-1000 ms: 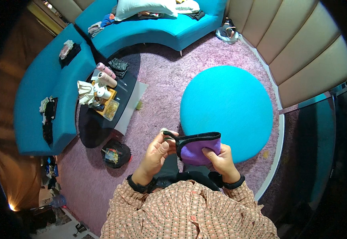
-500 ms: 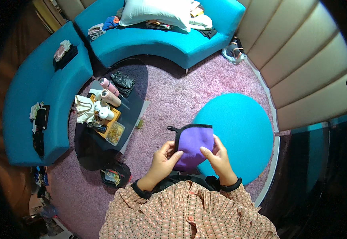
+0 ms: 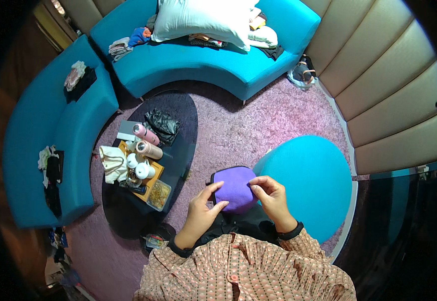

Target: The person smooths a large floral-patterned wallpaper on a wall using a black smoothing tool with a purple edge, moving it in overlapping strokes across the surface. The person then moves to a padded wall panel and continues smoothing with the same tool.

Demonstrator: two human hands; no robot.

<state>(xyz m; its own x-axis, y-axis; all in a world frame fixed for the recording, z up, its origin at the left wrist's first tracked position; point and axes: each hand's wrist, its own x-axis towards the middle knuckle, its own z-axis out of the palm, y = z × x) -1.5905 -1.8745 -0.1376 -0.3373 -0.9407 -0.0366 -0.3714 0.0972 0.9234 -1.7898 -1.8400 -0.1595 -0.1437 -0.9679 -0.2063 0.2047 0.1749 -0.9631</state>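
Observation:
Both of my hands hold a purple cloth piece point(image 3: 236, 189) with dark edging, in front of my body. My left hand point(image 3: 201, 213) grips its left side, thumb over the face and fingers along the dark edge. With thumb and fingertips, my right hand point(image 3: 274, 201) pinches its right edge. The cloth is roughly rounded, its face turned up toward me; the underside is hidden. What kind of article it is, I cannot tell.
A round blue ottoman point(image 3: 308, 185) stands close on my right. To the left, a dark oval table point(image 3: 128, 215) bears a wooden tray, bottles, a white teapot, a clear food box and a black bag. Curved blue sofas point(image 3: 193, 62) hold clothes and a white pillow point(image 3: 203, 22).
The cloth piece has come lower and slightly left, and its black corner loop no longer shows. My right hand has shifted from its face to a pinch at its edge. The view has tilted.

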